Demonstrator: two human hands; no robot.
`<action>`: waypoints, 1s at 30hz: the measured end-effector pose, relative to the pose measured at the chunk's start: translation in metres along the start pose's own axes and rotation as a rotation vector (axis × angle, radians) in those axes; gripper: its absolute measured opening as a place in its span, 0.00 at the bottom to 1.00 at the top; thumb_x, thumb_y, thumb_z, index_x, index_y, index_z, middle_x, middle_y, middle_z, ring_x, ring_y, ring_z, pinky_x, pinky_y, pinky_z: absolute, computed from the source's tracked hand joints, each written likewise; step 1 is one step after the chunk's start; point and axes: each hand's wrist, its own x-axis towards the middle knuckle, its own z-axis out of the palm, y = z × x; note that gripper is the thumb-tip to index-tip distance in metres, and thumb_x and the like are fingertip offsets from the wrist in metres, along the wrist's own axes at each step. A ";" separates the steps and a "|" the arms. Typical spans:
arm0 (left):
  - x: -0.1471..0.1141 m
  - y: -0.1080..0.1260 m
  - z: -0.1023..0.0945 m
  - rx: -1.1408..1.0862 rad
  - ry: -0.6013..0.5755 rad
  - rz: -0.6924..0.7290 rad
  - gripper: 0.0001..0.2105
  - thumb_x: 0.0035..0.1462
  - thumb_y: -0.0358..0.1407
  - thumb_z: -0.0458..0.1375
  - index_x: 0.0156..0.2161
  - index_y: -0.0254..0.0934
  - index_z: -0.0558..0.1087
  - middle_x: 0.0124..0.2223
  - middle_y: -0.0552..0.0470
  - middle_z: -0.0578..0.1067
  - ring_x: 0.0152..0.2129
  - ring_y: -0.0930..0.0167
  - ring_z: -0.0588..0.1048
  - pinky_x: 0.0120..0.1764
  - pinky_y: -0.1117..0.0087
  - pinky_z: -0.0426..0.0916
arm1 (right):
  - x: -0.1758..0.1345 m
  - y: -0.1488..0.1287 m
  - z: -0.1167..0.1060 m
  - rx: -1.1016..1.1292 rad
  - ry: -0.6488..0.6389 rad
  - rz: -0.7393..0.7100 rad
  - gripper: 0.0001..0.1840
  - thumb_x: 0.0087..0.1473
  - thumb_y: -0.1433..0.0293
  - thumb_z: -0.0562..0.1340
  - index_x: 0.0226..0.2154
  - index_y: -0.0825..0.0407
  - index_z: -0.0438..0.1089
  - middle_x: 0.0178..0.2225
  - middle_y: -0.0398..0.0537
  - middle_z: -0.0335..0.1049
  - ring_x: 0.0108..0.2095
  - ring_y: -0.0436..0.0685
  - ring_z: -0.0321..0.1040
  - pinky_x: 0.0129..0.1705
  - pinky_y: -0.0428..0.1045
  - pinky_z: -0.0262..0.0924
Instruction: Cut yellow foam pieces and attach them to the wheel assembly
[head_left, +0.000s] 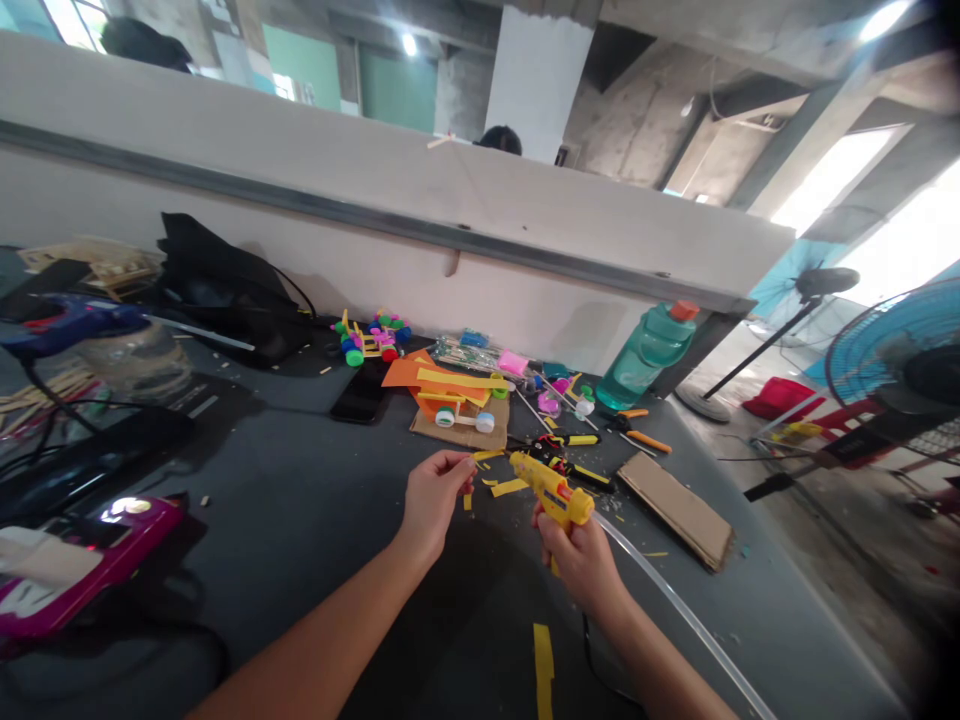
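Note:
My right hand (589, 562) is wrapped round the handle of a yellow glue gun (551, 490), its nozzle pointing left. A long clear glue stick (682, 605) trails from the gun's back end. Just left of the nozzle, my left hand (439, 505) pinches the end of a thin yellow strip (489, 456). The strip's far end lies close to the nozzle; I cannot tell if they touch. Behind my hands, a small cardboard car (469, 418) with bottle-cap wheels sits beside orange paper (409, 373). Scissors-like tools with yellow-black handles (577, 440) lie past the gun.
A green bottle (646, 355) stands at the back right, near orange-handled pliers (649, 441) and a cardboard piece (675, 510). A phone (360, 392) and colourful toy models (371, 337) lie further back. On the left are a magenta power strip (139, 545) and a blue glue gun (75, 325).

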 end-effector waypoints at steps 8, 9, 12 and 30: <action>0.004 -0.004 -0.002 -0.117 -0.019 -0.061 0.09 0.41 0.35 0.66 0.27 0.32 0.75 0.23 0.54 0.72 0.20 0.78 0.69 0.25 0.77 0.64 | 0.001 -0.002 0.000 -0.012 -0.012 0.007 0.13 0.52 0.61 0.55 0.31 0.54 0.67 0.15 0.40 0.62 0.17 0.51 0.61 0.21 0.46 0.55; 0.004 -0.004 -0.002 -0.134 -0.025 -0.071 0.09 0.41 0.35 0.66 0.27 0.32 0.75 0.23 0.54 0.72 0.20 0.78 0.69 0.25 0.77 0.64 | 0.001 -0.002 0.000 -0.012 -0.011 0.007 0.13 0.52 0.61 0.55 0.31 0.53 0.67 0.15 0.40 0.62 0.16 0.51 0.61 0.20 0.46 0.55; 0.004 -0.004 -0.002 -0.190 -0.062 -0.104 0.08 0.41 0.34 0.66 0.28 0.32 0.75 0.24 0.54 0.73 0.20 0.79 0.69 0.25 0.79 0.64 | 0.002 -0.002 0.001 -0.008 -0.015 0.012 0.14 0.52 0.60 0.55 0.30 0.53 0.68 0.14 0.40 0.61 0.16 0.52 0.61 0.20 0.46 0.54; 0.008 0.018 -0.015 -0.770 -0.350 -0.409 0.10 0.57 0.28 0.51 0.27 0.28 0.70 0.25 0.52 0.65 0.22 0.77 0.67 0.25 0.75 0.70 | 0.028 -0.029 -0.058 0.357 0.383 -0.022 0.25 0.48 0.52 0.60 0.41 0.54 0.64 0.27 0.47 0.72 0.20 0.54 0.69 0.17 0.45 0.59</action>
